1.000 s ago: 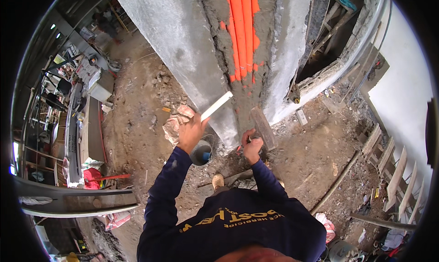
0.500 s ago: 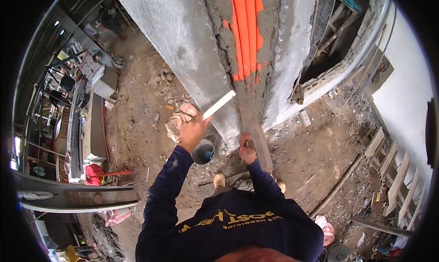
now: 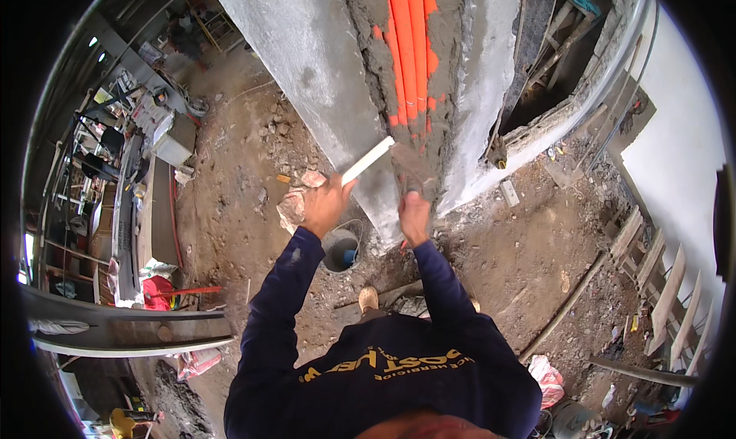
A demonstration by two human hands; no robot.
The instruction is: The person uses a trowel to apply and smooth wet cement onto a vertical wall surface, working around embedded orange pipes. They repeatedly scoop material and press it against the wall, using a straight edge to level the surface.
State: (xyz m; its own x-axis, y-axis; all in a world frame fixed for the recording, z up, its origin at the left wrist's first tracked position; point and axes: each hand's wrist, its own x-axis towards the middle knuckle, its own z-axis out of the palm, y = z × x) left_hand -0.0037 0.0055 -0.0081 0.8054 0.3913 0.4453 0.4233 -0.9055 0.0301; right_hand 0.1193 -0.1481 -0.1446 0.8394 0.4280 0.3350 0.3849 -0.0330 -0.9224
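Observation:
My left hand (image 3: 325, 207) is closed around a narrow white strip (image 3: 368, 161), perhaps a board seen edge-on, whose far end comes up to the mortar. In my closed right hand (image 3: 415, 217) is a plastering trowel (image 3: 412, 168); its blade lies by the wet grey mortar (image 3: 441, 151) in the wall groove, partly blurred. Several orange conduit pipes (image 3: 408, 48) run up this groove, their lower ends covered by mortar. Crumpled pinkish sacking (image 3: 291, 207) shows beside my left hand; whether they touch I cannot tell.
A bucket (image 3: 334, 266) with something blue inside stands on the dirt floor near the column's foot. Grey plastered faces (image 3: 303, 63) flank the groove. Rubble (image 3: 282, 132) lies left; at right are a long pole (image 3: 563, 309), wooden slats (image 3: 665, 309) and a wall opening (image 3: 552, 94).
My right hand has moved up with the trowel, and the blade has turned from pointing down toward me to lying up along the mortar. The left hand and strip have barely shifted.

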